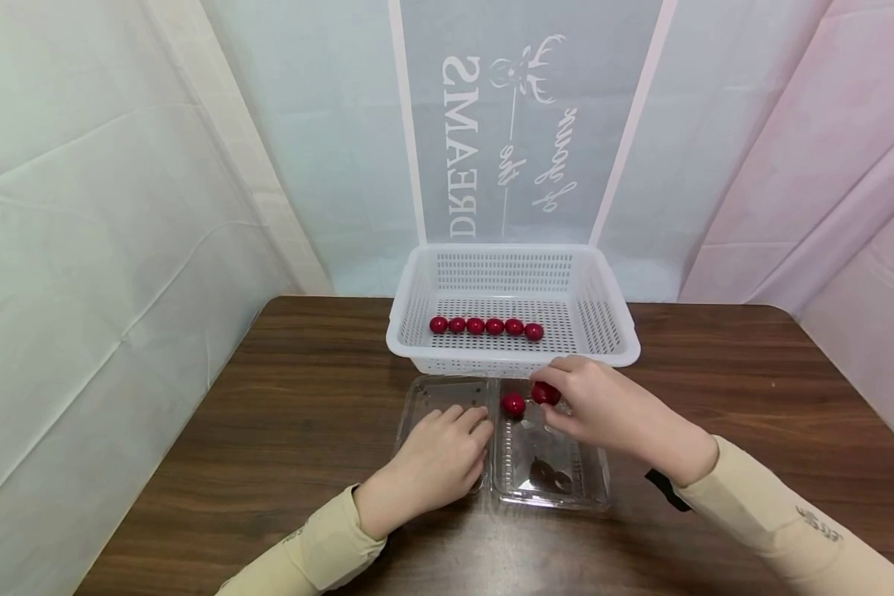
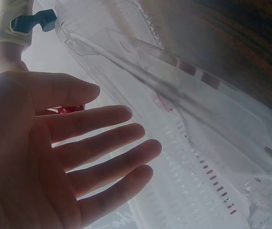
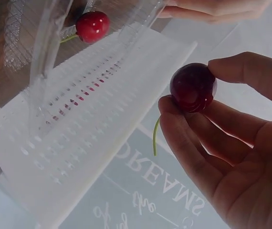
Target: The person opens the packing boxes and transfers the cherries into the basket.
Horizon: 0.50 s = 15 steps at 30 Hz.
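Note:
My right hand [image 1: 607, 410] pinches a dark red cherry [image 1: 545, 393] between thumb and fingertips, above the right half of a hinged clear plastic box [image 1: 592, 502]. In the right wrist view this cherry [image 3: 192, 88] has a green stem hanging down. Another cherry [image 1: 513, 404] lies in that half of the box, close to the hinge. My left hand [image 1: 439, 455] rests over the box's left half, palm down. Its fingers look relaxed and hold nothing in the left wrist view. Behind the box, several cherries [image 1: 495, 326] line up in a row inside a white perforated basket [image 1: 507, 358].
Under everything is a dark wood-grain table [image 1: 290, 397]. The basket stands near its back edge, just beyond the clear box. White curtains [image 1: 119, 248] hang on the left, and a printed grey cloth [image 1: 521, 124] hangs at the back.

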Tool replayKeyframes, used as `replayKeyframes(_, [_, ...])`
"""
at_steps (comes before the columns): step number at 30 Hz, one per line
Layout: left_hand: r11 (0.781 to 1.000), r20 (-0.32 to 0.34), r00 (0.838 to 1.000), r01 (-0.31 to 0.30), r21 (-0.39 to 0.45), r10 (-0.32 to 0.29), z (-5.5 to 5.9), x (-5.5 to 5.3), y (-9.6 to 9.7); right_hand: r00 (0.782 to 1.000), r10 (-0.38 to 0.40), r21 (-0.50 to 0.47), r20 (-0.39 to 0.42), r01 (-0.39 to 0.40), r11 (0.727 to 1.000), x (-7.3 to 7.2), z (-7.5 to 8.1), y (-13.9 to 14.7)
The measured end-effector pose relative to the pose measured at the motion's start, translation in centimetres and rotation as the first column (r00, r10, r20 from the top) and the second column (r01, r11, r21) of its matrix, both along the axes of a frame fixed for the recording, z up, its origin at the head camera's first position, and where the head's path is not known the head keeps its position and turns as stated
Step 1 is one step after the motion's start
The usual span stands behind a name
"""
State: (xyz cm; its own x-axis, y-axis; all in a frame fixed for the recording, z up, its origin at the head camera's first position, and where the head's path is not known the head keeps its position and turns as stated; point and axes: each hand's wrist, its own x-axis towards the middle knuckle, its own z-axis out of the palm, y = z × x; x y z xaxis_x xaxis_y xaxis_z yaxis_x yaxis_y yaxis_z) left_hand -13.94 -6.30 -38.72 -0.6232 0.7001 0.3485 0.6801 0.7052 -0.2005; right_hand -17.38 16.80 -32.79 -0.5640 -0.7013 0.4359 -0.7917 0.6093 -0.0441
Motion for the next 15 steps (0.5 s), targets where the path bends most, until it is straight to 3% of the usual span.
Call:
replayKeyframes(7, [1.000,0.001,1.000,0.002,0.003,-0.002,-0.1,0.0,0.0,0.999,0.010,-0.026,-0.042,-0.011,1.000,-0.2,0.5,0.2])
replayKeyframes(15, [1.000,0.002,1.000,0.005,0.006,-0.005,-0.3,-0.1,0.0,0.998,-0.050,0.002,-0.034,0.050,0.999,-0.7,1.2,0.5])
